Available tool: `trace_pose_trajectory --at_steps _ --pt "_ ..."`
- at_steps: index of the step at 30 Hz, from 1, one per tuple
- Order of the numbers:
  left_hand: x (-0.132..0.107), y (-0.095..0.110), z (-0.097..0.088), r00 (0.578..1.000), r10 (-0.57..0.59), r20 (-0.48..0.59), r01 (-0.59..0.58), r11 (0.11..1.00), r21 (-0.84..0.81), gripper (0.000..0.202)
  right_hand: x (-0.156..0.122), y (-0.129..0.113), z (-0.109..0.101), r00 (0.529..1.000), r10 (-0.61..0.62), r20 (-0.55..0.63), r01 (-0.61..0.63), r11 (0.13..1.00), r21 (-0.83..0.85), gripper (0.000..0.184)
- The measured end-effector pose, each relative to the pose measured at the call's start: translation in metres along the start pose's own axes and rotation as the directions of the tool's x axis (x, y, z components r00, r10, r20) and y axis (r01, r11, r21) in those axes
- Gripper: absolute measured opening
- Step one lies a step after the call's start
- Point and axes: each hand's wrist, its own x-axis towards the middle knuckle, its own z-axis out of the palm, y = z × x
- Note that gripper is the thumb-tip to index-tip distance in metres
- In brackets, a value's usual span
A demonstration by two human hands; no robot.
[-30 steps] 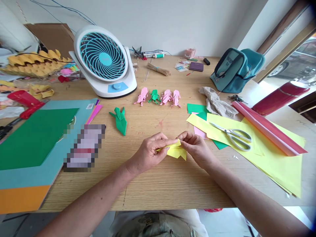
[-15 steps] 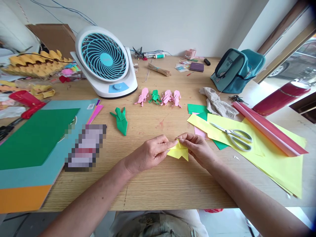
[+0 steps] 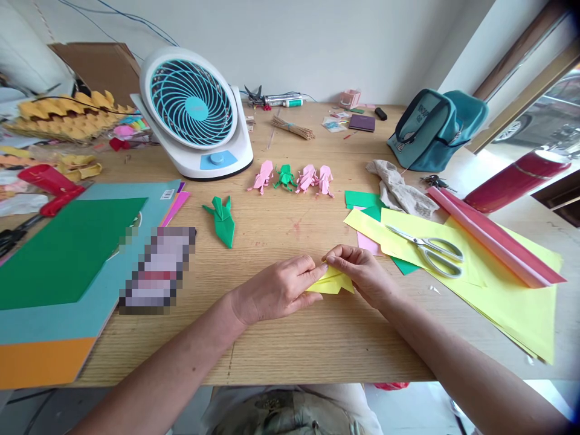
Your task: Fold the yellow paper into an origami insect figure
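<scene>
Flattening: yellow paper fold [image 3: 334,284], raised 1 s ago, is pressed onto table [image 3: 290,347], clamped by fingers of left hand [image 3: 276,293] and right hand [image 3: 363,275]; crease is being set.

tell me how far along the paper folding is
Done: four folded frogs in a row, plus a green fold nearby. In hand: left hand and right hand pinch a part-folded yellow piece. Left: probably its last folds; yellow sheets lie under the scissors.
</scene>
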Motion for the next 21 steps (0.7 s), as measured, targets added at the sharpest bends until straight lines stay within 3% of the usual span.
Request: trace_pose_trajectory --at_steps 2,4,6,8,12,14,17,21 --pt "0.001 0.002 0.000 0.998 -0.057 -0.027 0.052 0.984 -0.169 0.047 0.000 -0.001 0.000 0.999 -0.033 -0.008 0.033 0.999 -0.031 0.035" --pt "0.003 0.005 0.000 0.979 -0.195 -0.060 0.161 0.918 -0.362 0.046 0.000 -0.002 0.000 0.996 -0.083 -0.026 0.082 0.995 -0.058 0.036" --pt "0.005 0.008 0.002 0.919 -0.393 -0.042 0.315 0.792 -0.523 0.043 -0.001 -0.004 0.001 0.991 -0.132 -0.035 0.128 0.988 -0.091 0.036" --pt "0.007 0.009 0.005 0.846 -0.530 0.059 0.440 0.632 -0.638 0.042 -0.003 -0.006 0.002 0.985 -0.169 -0.029 0.164 0.977 -0.135 0.035" --pt "0.008 0.006 0.011 0.773 -0.542 0.330 0.540 0.289 -0.790 0.048 -0.006 -0.004 0.004 0.975 -0.223 0.000 0.218 0.955 -0.200 0.031" --pt "0.008 0.005 0.013 0.753 -0.525 0.396 0.552 0.178 -0.814 0.050 -0.007 -0.002 0.003 0.971 -0.239 0.022 0.237 0.943 -0.232 0.028" --pt "0.008 0.004 0.015 0.747 -0.522 0.412 0.554 0.147 -0.820 0.050 -0.007 0.001 0.003 0.968 -0.247 0.040 0.248 0.929 -0.275 0.025" --pt "0.008 0.003 0.016 0.746 -0.538 0.393 0.560 0.187 -0.807 0.041 -0.006 0.001 0.003 0.972 -0.232 0.033 0.232 0.934 -0.272 0.025"
